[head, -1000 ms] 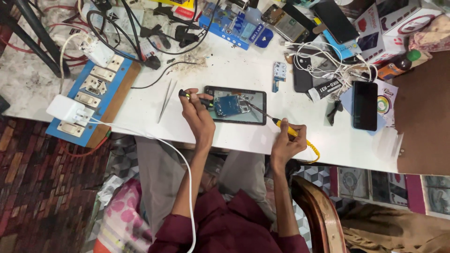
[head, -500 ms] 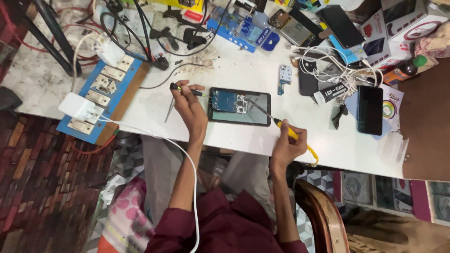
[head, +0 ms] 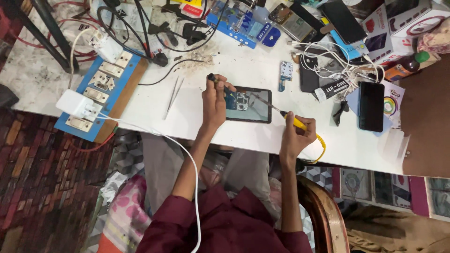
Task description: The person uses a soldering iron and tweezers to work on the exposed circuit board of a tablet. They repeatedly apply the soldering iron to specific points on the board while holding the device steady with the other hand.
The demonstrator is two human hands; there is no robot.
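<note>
**Both hands at the opened phone**

Gripping a yellow-handled soldering iron, the right hand aims its tip at the opened phone. At nine o'clock of the phone, the left hand pinches a small dark tool. Tweezers lie farther toward nine o'clock on the white tabletop.
</note>
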